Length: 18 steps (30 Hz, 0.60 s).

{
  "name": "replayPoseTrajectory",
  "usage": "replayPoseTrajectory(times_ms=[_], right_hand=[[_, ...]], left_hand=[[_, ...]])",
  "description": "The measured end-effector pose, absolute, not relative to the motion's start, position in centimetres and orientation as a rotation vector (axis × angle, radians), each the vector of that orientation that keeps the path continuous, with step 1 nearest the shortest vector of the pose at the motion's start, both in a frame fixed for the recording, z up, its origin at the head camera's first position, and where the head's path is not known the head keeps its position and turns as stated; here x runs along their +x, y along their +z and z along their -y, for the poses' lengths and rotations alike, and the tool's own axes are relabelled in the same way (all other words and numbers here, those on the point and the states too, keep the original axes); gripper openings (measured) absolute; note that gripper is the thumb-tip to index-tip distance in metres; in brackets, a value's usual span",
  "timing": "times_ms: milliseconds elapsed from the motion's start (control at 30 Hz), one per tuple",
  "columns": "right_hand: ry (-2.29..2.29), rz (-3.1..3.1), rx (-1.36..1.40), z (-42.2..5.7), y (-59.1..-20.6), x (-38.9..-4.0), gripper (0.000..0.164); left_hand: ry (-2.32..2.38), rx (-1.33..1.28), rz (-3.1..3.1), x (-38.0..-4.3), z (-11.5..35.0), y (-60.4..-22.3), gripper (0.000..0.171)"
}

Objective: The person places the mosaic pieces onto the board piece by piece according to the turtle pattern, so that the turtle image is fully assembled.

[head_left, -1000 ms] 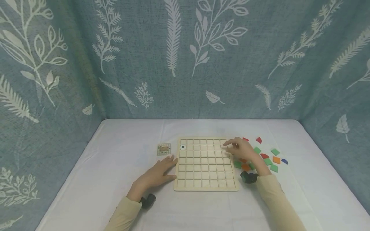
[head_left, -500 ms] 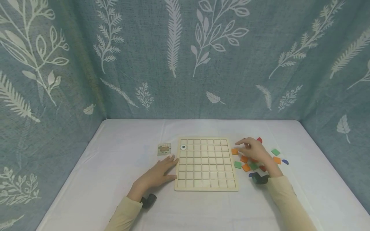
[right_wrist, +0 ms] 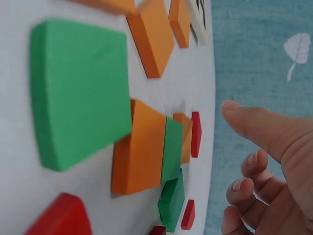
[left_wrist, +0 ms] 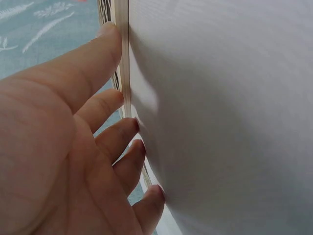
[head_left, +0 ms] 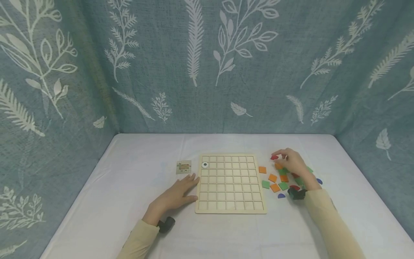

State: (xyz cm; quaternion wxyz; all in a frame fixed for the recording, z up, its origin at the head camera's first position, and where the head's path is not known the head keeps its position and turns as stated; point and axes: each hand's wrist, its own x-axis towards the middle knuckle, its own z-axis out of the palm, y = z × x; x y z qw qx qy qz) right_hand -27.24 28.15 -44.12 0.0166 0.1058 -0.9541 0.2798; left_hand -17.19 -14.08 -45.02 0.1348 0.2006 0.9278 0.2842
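My left hand (head_left: pixel 179 192) lies flat at the left side of a square wooden grid board (head_left: pixel 231 210), its fingertips and thumb at the board's edge. In the left wrist view the fingers (left_wrist: pixel 102 107) are spread and relaxed against that edge. A round white eye piece (head_left: pixel 205 165) sits in an upper-left cell. Over the scattered pieces on the right hovers my right hand (head_left: pixel 292 162), with a red piece (head_left: pixel 274 157) close by its fingertips. The right wrist view shows thumb and loosely bent fingers apart, with nothing between them, and the red piece (right_wrist: pixel 196 134) lying on the table.
Orange squares (head_left: pixel 262 169), green squares (head_left: pixel 283 186) and red pieces (head_left: pixel 294 187) lie loosely right of the board, with a blue half-round piece (head_left: pixel 281 196) nearer the front. A small picture card (head_left: pixel 183 167) lies left of the board. A patterned curtain (head_left: pixel 207 108) stands behind the table.
My right hand has moved from over the board's right edge to the right, over the loose pieces, uncovering orange squares beside the board. The left hand stays put.
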Motion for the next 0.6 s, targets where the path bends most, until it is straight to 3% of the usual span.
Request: replayPoseTrajectory(times_ms=[600], right_hand=[[0.910, 3.071, 0.202, -28.3, -44.5, -28.7, 0.033]], left_hand=[[0.825, 0.609, -2.684, -17.2, 14.4, -45.2, 0.064]])
